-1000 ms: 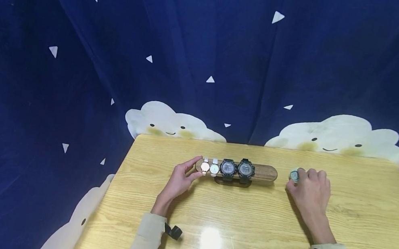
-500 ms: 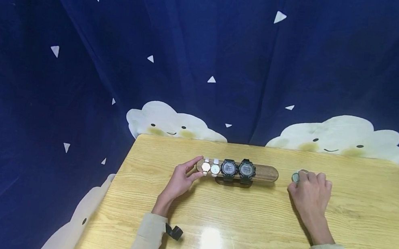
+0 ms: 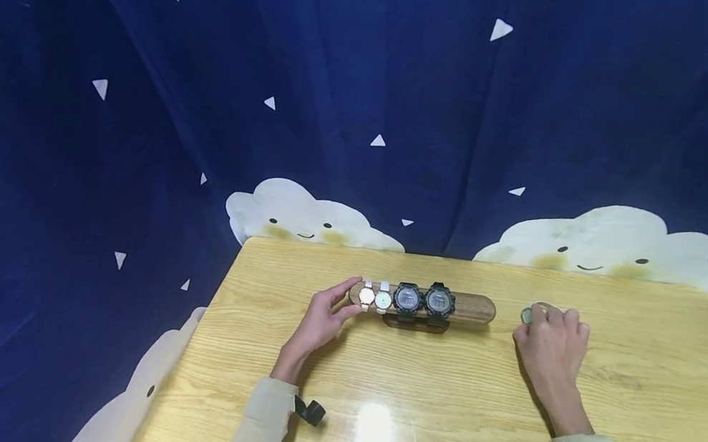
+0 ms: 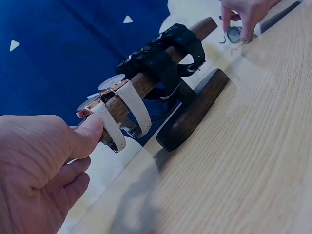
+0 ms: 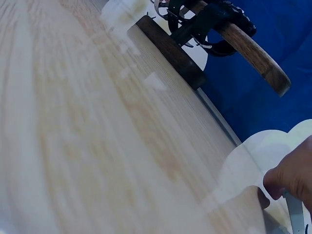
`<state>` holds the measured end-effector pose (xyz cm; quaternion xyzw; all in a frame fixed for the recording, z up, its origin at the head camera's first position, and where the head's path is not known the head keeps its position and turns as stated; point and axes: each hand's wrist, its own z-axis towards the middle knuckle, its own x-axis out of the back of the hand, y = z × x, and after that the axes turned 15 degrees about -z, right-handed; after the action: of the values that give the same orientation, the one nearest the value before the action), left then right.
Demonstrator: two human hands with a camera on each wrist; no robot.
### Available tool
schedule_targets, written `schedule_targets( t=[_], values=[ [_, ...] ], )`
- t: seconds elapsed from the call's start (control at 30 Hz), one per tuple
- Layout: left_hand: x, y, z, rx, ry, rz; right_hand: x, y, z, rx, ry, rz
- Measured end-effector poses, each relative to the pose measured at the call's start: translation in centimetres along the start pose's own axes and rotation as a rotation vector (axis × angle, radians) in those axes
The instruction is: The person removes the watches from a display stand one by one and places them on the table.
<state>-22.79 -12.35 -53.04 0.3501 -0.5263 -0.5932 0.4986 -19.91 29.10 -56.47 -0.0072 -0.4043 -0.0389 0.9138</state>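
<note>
A dark wooden watch stand [image 3: 473,308] holds two black digital watches [image 3: 407,298] and two white-strapped watches, one of them with a pinkish dial [image 3: 366,296]. My left hand [image 3: 315,323] grips the bar's left end, its thumb against the nearest white strap [image 4: 113,128] in the left wrist view. Right of the stand, my right hand [image 3: 552,344] pinches a small pale green watch [image 3: 526,315] low over the table. Fingers cover part of that watch; the left wrist view shows its squarish face [image 4: 234,34]. A pale strap [image 5: 295,212] appears under the thumb in the right wrist view.
The stand's foot [image 3: 416,324] rests on the light wooden table [image 3: 438,403]. A dark blue curtain [image 3: 344,69] with white triangles and clouds hangs behind the table's back edge. Black wrist cameras [image 3: 311,412] sit on both sleeves.
The pale green watch has turned in my right hand, so less of its face shows and its strap loop is visible behind. My left hand keeps its grip on the stand.
</note>
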Motion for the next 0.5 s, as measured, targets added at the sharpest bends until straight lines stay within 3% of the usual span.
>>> schedule_targets(
  t=[0.5],
  values=[
    [0.09, -0.26, 0.08, -0.034, -0.019, -0.012, -0.07, -0.12, -0.21, -0.007, -0.031, 0.021]
  ],
)
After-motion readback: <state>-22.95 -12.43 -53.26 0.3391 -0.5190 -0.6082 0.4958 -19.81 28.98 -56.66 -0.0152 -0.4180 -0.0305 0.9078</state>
